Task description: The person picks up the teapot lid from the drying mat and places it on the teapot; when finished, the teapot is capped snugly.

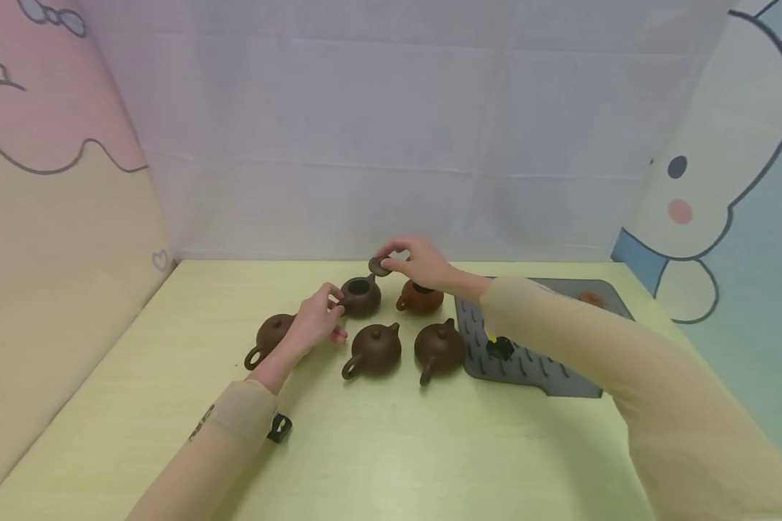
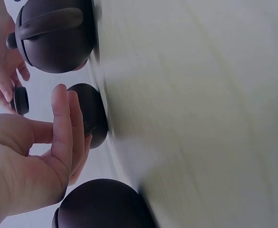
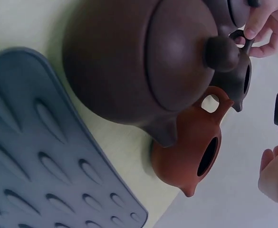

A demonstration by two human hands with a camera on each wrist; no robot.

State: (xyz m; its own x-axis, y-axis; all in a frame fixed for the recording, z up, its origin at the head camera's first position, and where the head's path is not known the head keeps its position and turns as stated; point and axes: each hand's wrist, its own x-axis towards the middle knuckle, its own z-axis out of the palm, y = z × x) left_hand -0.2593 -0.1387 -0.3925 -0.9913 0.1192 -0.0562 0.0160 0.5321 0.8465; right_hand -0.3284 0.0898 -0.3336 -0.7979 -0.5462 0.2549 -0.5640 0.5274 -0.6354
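Note:
My left hand [image 1: 316, 318] pinches the handle of a small dark brown teapot [image 1: 365, 302] standing lidless at the back, its round opening facing up. In the right wrist view the thumb and fingers of that hand close on the handle [image 3: 245, 39]. Above and just right of this pot, my right hand [image 1: 425, 265] holds a dark round lid [image 1: 379, 267] tilted between thumb and fingers, apart from the pot. Below the right hand stands a reddish-brown teapot [image 3: 184, 154], also lidless.
Lidded dark teapots stand in front: one in the middle [image 1: 376, 349], one to its right [image 1: 439, 347], and one at left [image 1: 274, 331], partly behind the left arm. A grey ridged mat [image 1: 521, 369] lies at right, bearing a reddish lid [image 1: 590, 298]. A pale wall backs the table.

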